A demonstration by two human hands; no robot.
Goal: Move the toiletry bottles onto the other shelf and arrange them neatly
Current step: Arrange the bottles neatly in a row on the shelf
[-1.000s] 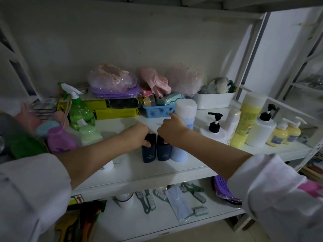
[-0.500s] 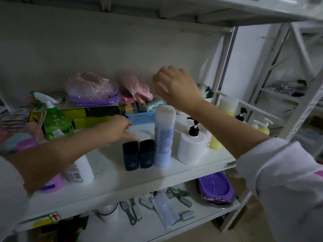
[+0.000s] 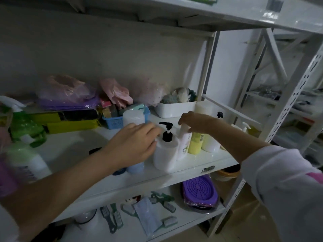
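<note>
On the middle shelf (image 3: pixel 188 169) a white pump bottle (image 3: pixel 165 156) with a black pump stands near the front. My left hand (image 3: pixel 132 144) lies against its left side, fingers extended and touching its shoulder, not closed around it. My right hand (image 3: pixel 195 122) is curled over the top of a slim white bottle (image 3: pixel 183 144) just behind. A yellow bottle (image 3: pixel 195 144) and a larger white bottle (image 3: pixel 210 143) stand to the right. A blue bottle with a white cap (image 3: pixel 133 117) and two dark bottles (image 3: pixel 119 171) are mostly hidden by my left arm.
At the left stand a green spray bottle (image 3: pixel 26 126), a white bottle (image 3: pixel 26 161) and a purple one (image 3: pixel 5 179). A blue basket (image 3: pixel 113 122) and a white tub (image 3: pixel 174 110) sit at the back. Pale yellow pump bottles (image 3: pixel 248 130) stand far right beside the rack post (image 3: pixel 288 110).
My left hand has moved right, from the dark bottles to the white pump bottle. My right hand has come down from above onto the slim white bottle. The view has shifted right.
</note>
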